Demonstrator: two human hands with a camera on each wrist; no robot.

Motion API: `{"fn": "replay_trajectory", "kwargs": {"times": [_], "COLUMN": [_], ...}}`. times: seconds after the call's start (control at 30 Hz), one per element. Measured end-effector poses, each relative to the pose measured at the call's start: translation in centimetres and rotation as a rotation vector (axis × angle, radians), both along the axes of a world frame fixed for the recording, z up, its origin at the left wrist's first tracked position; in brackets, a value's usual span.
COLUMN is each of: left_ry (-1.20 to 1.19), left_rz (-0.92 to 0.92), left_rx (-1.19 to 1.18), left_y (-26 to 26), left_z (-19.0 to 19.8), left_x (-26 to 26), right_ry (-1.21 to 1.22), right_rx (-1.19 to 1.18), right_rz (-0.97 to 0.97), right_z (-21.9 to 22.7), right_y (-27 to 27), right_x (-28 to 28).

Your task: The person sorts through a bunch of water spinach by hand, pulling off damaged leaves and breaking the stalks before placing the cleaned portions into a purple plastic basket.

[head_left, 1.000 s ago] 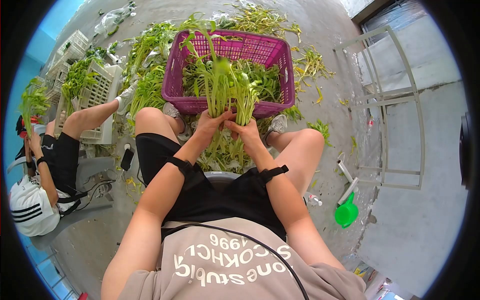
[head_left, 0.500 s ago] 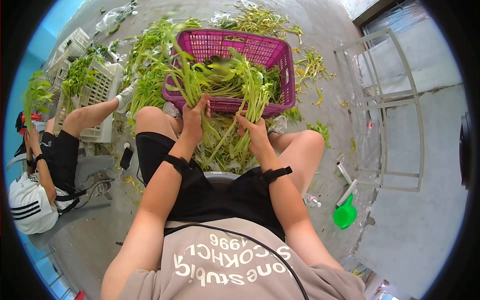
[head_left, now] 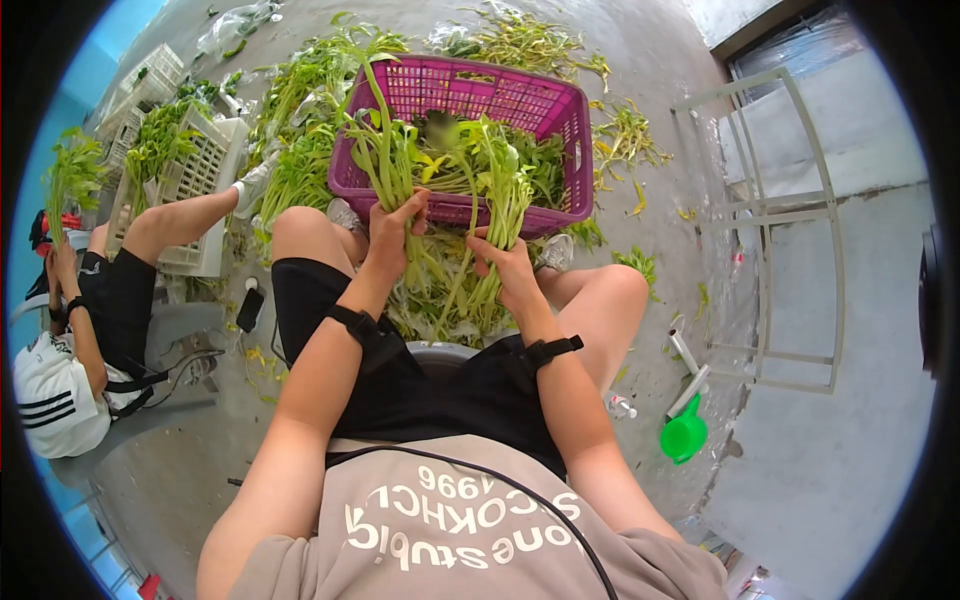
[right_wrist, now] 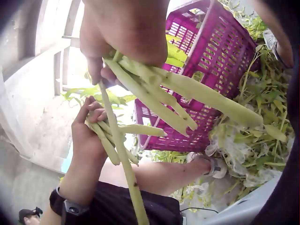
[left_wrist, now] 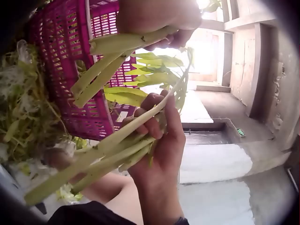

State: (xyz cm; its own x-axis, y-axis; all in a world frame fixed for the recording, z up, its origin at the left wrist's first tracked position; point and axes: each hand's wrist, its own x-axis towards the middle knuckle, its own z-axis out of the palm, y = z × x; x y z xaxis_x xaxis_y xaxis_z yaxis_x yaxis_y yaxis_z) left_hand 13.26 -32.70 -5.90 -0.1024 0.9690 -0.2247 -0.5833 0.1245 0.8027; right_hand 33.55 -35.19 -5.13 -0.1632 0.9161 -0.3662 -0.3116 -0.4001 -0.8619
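In the head view the left hand grips a bunch of leafy green stalks by the lower stems. Apart from it, the right hand holds a second bunch, and one stalk at its left side stands between thumb and fingers. Both bunches rise over the near rim of the purple crate, in which more greens lie. The left wrist view shows cut stem ends below the near hand. In the right wrist view, pale stems stick out from the near hand.
Trimmings lie on the floor between the knees. Piles of greens lie left of the crate. Another person sits at the far left beside white crates. A metal frame and a green scoop are at the right.
The hands, close together a second ago, have moved apart, each with its own bunch. Since half a second ago, the left bunch has swung more upright, and a stalk now stands at the right hand's thumb.
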Motion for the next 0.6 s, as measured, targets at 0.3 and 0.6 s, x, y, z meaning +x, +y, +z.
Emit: {"fn": "replay_trajectory", "kwargs": {"times": [0.3, 0.6], "left_ry": [-0.022, 0.193], "left_rz": [0.014, -0.048], "left_rx": [-0.004, 0.014], "left_y": [-0.3, -0.2], "left_z": [1.7, 1.1], "left_x": [0.8, 0.6], "right_ry": [-0.055, -0.136], "right_rx": [0.005, 0.016], "right_rz": [0.152, 0.146], "right_z": [0.1, 0.8], "right_y": [-0.2, -0.2], "right_x": [-0.1, -0.3]}}
